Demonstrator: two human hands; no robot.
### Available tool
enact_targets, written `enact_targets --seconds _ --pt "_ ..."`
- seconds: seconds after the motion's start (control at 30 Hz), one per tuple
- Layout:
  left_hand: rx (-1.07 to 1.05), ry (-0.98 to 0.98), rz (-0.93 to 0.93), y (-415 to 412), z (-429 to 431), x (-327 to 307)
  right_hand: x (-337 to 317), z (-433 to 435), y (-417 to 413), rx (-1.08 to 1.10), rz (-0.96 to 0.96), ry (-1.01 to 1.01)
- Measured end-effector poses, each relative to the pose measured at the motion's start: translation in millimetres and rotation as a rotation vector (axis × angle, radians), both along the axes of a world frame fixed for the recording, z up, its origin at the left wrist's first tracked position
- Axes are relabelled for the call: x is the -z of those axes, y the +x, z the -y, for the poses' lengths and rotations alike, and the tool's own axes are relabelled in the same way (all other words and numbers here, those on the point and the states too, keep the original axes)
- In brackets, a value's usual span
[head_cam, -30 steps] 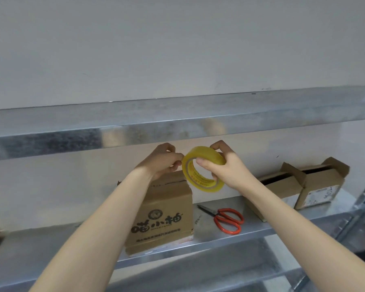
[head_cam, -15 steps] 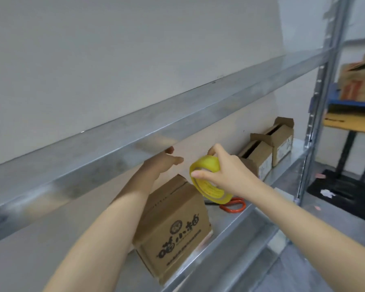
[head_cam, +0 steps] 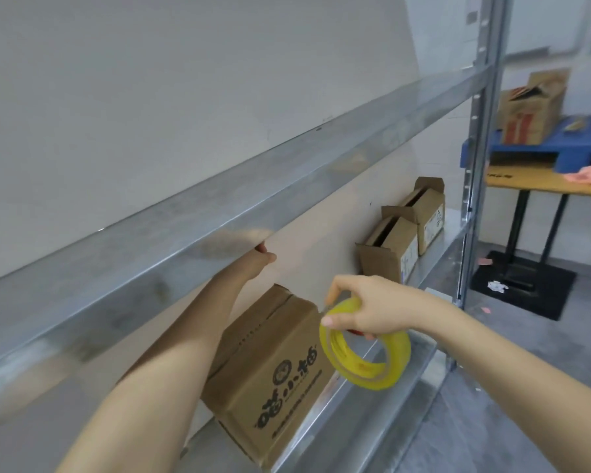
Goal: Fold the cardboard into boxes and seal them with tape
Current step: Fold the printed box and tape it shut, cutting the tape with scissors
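Note:
A folded cardboard box [head_cam: 270, 367] with black printed characters stands on the lower metal shelf [head_cam: 365, 421], its top flaps closed. My right hand [head_cam: 376, 308] grips a yellow roll of clear tape [head_cam: 365, 353] just right of the box's top corner. My left hand [head_cam: 258, 259] is raised above the box, against the underside of the upper shelf beam [head_cam: 219, 220]. That beam hides most of its fingers. Two more cardboard boxes [head_cam: 389, 250] [head_cam: 429, 213] with open flaps stand farther right on the same shelf.
A red bit of scissors [head_cam: 355, 332] shows behind my right hand. A steel upright [head_cam: 475, 165] ends the rack at the right. Beyond it stand a wooden table [head_cam: 543, 182] on black legs, a blue pallet [head_cam: 526, 148] and a printed carton [head_cam: 533, 110].
My view has swung right and tilted. My hands have come apart: the right hand has dropped with the tape roll to the box's corner, and the left has risen under the upper beam.

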State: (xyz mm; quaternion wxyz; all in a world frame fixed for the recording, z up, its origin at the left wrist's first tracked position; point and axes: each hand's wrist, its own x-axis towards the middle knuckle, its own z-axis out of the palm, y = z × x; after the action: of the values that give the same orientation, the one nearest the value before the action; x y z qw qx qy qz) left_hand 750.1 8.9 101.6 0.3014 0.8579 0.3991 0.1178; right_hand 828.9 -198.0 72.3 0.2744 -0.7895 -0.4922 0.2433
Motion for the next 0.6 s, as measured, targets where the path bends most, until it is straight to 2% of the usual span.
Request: enact_targets --seconds 0.13,0.2,0.37,0.6 --pt "-0.020 -0.010 0.030 -3.7 -5.0 3.6 5.3 0.4 3.3 0.017 -0.010 0.063" --pt "-0.043 0.048 0.038 -4.6 -5.6 8.6 6.7 -3.6 6.0 0.011 -0.001 0.076" --pt "-0.050 0.167 0.041 -2.6 -10.5 24.1 13.2 -12.1 12.7 -0.048 0.022 0.000" --pt "-0.081 0.210 0.040 0.8 -18.4 35.4 21.9 -23.7 16.3 -0.056 0.038 -0.037"
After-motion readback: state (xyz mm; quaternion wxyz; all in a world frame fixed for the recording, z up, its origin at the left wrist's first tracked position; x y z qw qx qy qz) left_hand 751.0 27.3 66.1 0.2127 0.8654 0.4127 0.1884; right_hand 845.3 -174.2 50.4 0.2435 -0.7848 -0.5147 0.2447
